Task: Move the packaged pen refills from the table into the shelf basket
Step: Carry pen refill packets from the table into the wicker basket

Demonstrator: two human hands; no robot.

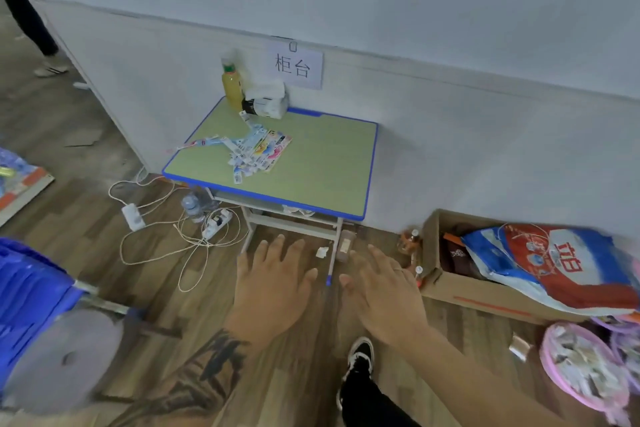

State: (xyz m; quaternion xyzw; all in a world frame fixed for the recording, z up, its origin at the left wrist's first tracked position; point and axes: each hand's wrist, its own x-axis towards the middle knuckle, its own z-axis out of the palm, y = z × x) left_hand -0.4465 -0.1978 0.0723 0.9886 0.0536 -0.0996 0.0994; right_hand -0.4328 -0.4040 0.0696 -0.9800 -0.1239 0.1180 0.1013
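Wood-plank floor, pale wall panel behind, small desk [313,163] pushed against it: green laminate top, blue edge trim, rounded corners, light metal legs. Packaged pen refills [254,149] lie in a loose fanned pile on the desk's left-centre, flat glossy sleeves, mostly white and blue with some pink and yellow; a few strays trail toward the back-left corner and the left edge. Right half of the top is bare green, and so is the strip along the near edge. At the back-left corner stand a yellow drink bottle [232,85] and a tissue pack [266,99], just beside each other and close to the pile's far end. Paper sign [294,65] is clipped to the wall above. Left hand [273,288] and right hand [384,298] are both in front of the desk, low, palms down, fingers spread and straight, holding nothing, well apart from the refills. Floor left of the desk is cluttered: power strip [216,224], white adapter [132,217], tangled white cables, a clear water bottle [193,206] lying by the leg. Right side: open cardboard box [446,282] with a red-white-blue plastic bag [568,263] spilling over it, pink round container [581,362] nearer. Blue plastic item [31,291] at the left edge, blurred. One black-and-white shoe [360,357] is planted between the forearms.
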